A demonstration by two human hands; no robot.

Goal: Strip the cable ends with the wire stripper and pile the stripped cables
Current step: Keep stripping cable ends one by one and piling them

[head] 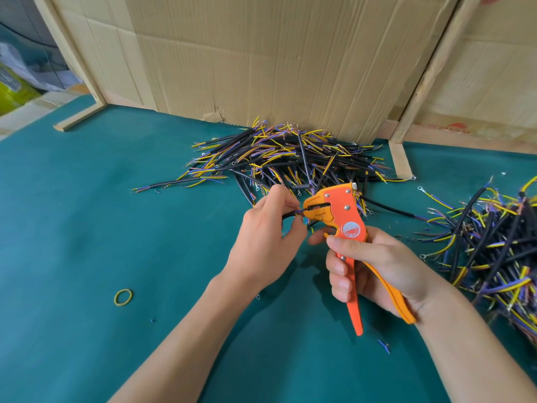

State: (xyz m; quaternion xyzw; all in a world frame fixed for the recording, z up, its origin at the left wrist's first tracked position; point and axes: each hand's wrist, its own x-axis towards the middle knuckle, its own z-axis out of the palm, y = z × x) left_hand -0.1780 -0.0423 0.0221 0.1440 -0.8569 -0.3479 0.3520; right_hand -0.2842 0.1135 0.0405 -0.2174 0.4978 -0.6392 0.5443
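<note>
Right now the left hand (pixel 268 228) pinches a black cable (pixel 289 215) between thumb and fingertips, feeding its coloured cores into the mouth of the stripper (pixel 343 219). The right hand (pixel 374 266) is wrapped round the orange handles, fingers curled over the front one, palm against the rear; the handles stand apart, so I judge the squeeze has not come yet. Both forearms reach in from six o'clock, the left wrist bent slightly inward, the right holding the tool nearly upright with its head tipped toward nine o'clock.

Out past the hands, at twelve o'clock, a big pile (pixel 290 158) of cables lies against the cardboard (pixel 276 53); its fanned cores suggest this is the finished stack. At three o'clock a second heap (pixel 499 245) sits at the table's edge, likely the stock yet to be done, though I cannot tell its ends apart from here. So the job looks well along, with plenty left. A yellow rubber band (pixel 123 297) lies at eight o'clock on the green table (pixel 87 228), with small insulation scraps (pixel 383 345) near five.
</note>
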